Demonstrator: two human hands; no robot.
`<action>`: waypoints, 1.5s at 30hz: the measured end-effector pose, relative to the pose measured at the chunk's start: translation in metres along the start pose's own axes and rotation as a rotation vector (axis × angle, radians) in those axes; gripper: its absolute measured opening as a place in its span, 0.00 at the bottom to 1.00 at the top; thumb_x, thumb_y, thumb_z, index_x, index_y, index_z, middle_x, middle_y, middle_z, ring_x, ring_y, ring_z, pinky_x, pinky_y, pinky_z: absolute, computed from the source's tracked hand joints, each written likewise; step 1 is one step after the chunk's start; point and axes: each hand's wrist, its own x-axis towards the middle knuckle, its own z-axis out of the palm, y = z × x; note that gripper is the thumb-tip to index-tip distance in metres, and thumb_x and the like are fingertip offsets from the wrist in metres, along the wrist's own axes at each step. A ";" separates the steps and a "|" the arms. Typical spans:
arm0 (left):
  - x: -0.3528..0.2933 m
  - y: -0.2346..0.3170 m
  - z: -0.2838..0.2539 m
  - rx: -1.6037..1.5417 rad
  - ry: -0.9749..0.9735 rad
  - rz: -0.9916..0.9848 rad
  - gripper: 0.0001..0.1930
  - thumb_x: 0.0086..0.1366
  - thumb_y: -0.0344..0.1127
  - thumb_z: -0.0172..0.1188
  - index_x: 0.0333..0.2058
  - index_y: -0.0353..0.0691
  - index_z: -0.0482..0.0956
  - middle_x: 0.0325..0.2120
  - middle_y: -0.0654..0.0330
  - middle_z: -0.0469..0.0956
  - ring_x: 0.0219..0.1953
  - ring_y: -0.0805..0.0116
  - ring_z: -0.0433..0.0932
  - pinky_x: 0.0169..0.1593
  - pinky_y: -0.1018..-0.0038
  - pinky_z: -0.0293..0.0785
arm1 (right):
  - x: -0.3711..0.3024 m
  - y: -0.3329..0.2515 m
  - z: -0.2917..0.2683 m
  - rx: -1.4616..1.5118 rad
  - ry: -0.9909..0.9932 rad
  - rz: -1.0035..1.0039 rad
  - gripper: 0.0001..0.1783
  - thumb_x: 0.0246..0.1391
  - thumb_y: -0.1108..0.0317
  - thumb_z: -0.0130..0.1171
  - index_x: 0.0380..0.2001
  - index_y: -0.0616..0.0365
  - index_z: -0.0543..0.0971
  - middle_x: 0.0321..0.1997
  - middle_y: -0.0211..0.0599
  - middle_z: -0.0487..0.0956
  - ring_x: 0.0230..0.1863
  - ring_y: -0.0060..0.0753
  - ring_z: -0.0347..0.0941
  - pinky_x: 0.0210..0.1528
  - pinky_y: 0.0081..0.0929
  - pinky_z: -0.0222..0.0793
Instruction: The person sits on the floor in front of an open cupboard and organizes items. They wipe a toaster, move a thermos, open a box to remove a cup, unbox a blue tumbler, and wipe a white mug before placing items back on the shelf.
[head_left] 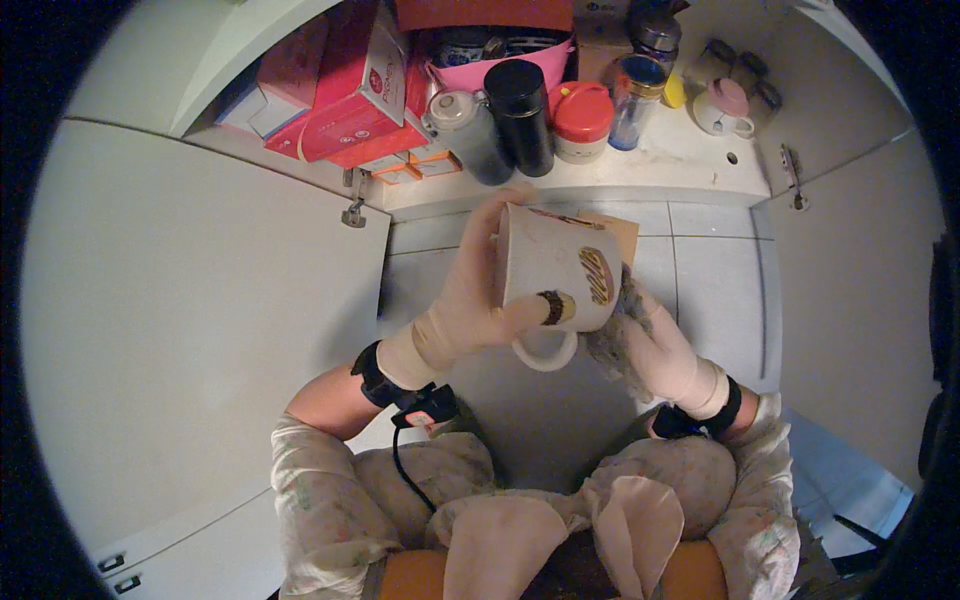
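Observation:
A white mug [550, 262] with brown food pictures on it is held tilted in front of me, its handle pointing down toward me. My left hand [470, 290], in a pale glove, wraps round the mug's left side, with the thumb across its front. On the right, my gloved right hand [662, 345] grips a grey rag [622, 335] and presses it against the mug's right end. The fingertips of the right hand are partly hidden by the rag and the mug.
An open cabinet shelf [660, 180] ahead holds red boxes [350, 100], a grey bottle [470, 135], a black flask [520, 115], a red-lidded jar [582, 120], a glass bottle [635, 100] and a pink-lidded cup [722, 107]. Cabinet doors [200, 300] stand open on both sides.

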 end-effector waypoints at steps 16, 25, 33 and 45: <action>-0.012 -0.010 0.023 0.133 -0.015 0.192 0.55 0.42 0.37 0.73 0.66 0.40 0.46 0.53 0.53 0.64 0.58 0.59 0.66 0.64 0.62 0.60 | 0.018 -0.001 0.007 0.240 0.239 -0.207 0.18 0.66 0.79 0.38 0.57 0.64 0.68 0.52 0.36 0.75 0.53 0.25 0.67 0.56 0.25 0.65; -0.009 -0.008 0.006 -0.004 0.008 -0.007 0.51 0.48 0.33 0.65 0.68 0.42 0.43 0.57 0.51 0.65 0.61 0.55 0.67 0.63 0.60 0.65 | 0.000 0.004 -0.014 -0.118 -0.077 -0.169 0.22 0.60 0.75 0.48 0.58 0.64 0.67 0.41 0.48 0.80 0.44 0.42 0.77 0.48 0.33 0.71; -0.007 -0.009 0.000 -0.212 -0.093 -0.123 0.53 0.52 0.43 0.71 0.68 0.44 0.42 0.59 0.51 0.63 0.63 0.57 0.64 0.64 0.60 0.63 | 0.002 -0.003 -0.032 0.278 0.106 0.048 0.26 0.64 0.75 0.48 0.64 0.60 0.61 0.50 0.35 0.76 0.48 0.28 0.74 0.50 0.27 0.71; -0.015 -0.009 -0.003 -0.396 0.056 -0.368 0.45 0.56 0.48 0.61 0.69 0.44 0.50 0.62 0.56 0.62 0.64 0.60 0.64 0.66 0.63 0.60 | 0.005 -0.016 -0.009 -0.664 -0.109 -0.325 0.18 0.50 0.65 0.62 0.47 0.51 0.75 0.40 0.43 0.80 0.40 0.53 0.78 0.40 0.45 0.74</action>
